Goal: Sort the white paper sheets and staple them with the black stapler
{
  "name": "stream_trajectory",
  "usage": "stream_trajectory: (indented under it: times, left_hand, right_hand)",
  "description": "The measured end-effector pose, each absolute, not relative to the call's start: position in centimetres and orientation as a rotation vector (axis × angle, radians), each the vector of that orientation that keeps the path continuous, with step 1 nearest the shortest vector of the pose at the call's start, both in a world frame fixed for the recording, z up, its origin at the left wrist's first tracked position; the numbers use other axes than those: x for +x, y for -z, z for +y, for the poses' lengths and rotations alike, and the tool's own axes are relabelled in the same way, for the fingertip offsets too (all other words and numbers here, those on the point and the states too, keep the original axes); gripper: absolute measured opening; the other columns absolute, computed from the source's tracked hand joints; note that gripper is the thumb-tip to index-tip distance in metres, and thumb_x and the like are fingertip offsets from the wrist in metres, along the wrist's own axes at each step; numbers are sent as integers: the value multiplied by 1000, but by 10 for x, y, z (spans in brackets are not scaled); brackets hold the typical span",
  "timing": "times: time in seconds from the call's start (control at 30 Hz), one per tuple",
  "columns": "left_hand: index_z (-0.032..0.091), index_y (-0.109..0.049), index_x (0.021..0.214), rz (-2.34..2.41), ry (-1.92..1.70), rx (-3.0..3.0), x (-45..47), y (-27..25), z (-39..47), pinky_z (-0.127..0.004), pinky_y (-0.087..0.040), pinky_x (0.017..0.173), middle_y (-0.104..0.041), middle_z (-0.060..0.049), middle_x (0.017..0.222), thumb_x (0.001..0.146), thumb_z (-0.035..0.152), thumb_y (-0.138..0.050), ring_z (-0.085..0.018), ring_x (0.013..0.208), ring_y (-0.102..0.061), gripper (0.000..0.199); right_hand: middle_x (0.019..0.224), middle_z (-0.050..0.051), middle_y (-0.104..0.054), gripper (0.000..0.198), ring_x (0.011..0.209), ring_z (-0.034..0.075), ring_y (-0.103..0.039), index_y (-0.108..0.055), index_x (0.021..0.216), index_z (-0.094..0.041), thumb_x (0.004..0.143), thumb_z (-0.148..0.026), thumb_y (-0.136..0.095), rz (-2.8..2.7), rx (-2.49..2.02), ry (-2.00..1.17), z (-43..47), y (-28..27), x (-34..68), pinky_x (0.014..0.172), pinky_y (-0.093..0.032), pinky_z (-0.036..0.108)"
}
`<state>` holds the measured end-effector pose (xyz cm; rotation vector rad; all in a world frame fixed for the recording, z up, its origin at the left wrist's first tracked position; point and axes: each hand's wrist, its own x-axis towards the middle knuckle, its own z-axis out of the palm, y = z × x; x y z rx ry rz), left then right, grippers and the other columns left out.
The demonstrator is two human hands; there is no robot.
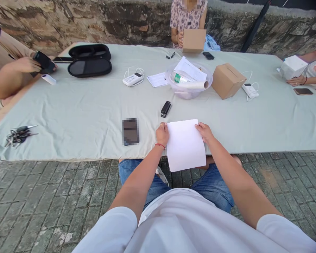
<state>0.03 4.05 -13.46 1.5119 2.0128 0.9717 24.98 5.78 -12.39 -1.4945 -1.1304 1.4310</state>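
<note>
White paper (186, 146), one sheet or a thin stack, is held between my hands at the near table edge, its lower part hanging over my lap. My left hand (162, 134) grips its left side near the upper corner, fingers closed. At the upper right corner my right hand (204, 131) pinches the paper, thumb on top. A black stapler (165, 109) lies on the cloth just beyond my left hand. Left of that hand is a dark, pixelated flat object (130, 131) whose kind I cannot make out.
The clothed table (94, 105) carries keys (19, 136), a black case (89, 63), a plastic bowl (191, 93) with papers and a roll, a cardboard box (228, 80) and white corded devices (133, 79). Three other people sit around it, one holding another cardboard box (193, 40).
</note>
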Motion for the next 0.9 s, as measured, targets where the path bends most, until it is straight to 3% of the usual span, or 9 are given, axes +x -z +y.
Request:
stream_trajectory:
  times: [0.43, 0.73, 0.9]
  left_hand:
    - [21, -58, 101, 2020, -954, 1525, 2, 133, 39, -33, -41, 69, -65, -7, 76, 100, 39, -25, -24, 74, -62, 37]
    - [21, -58, 100, 2031, -920, 1563, 1, 134, 40, -32, -40, 68, -65, -7, 77, 100, 38, -25, -23, 74, -63, 37]
    - [21, -57, 100, 2034, -919, 1568, 2, 134, 39, -32, -40, 68, -65, -7, 75, 100, 38, -25, -23, 74, -62, 37]
  right_hand:
    - [85, 3, -70, 41, 77, 20, -65, -63, 88, -22, 74, -60, -62, -1120, -1447, -1461, 54, 120, 249, 72, -53, 34]
    - [63, -1, -56, 43, 60, 17, -53, -53, 73, -25, 73, -67, -61, -1208, -1522, -1287, 50, 124, 249, 57, -46, 31]
    - [62, -3, -52, 44, 56, 14, -47, -48, 70, -24, 74, -67, -58, -1213, -1524, -1305, 48, 122, 248, 54, -42, 28]
